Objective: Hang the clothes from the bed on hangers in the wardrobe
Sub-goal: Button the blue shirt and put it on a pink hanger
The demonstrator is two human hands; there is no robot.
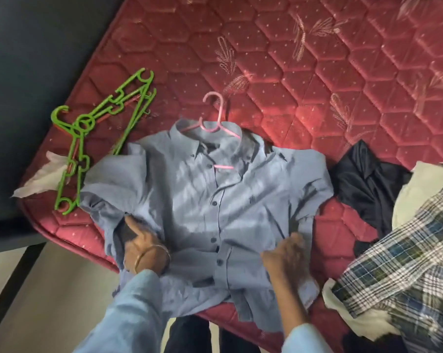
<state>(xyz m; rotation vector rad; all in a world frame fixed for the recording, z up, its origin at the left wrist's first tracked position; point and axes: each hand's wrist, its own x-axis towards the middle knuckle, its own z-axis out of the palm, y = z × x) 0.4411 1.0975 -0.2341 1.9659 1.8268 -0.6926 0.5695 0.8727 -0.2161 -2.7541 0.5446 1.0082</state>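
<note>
A light blue button-up shirt [190,200] lies face up on the red quilted mattress [317,72], with a pink hanger [216,118] threaded through its collar and the hook pointing away from me. My left hand [141,247] grips the shirt's lower left side near the folded sleeve. Over at the lower right edge of the shirt, my right hand [285,253] is blurred and lies on the fabric with its fingers bent into it. Both hands are at the near end of the shirt, far from the hanger.
Green hangers [88,131] lie stacked near the mattress's left corner, over a pale cloth [42,177]. A black garment [368,189], a cream cloth [419,187] and a plaid shirt [406,263] are piled at the right. The mattress edge and floor [49,289] are at lower left.
</note>
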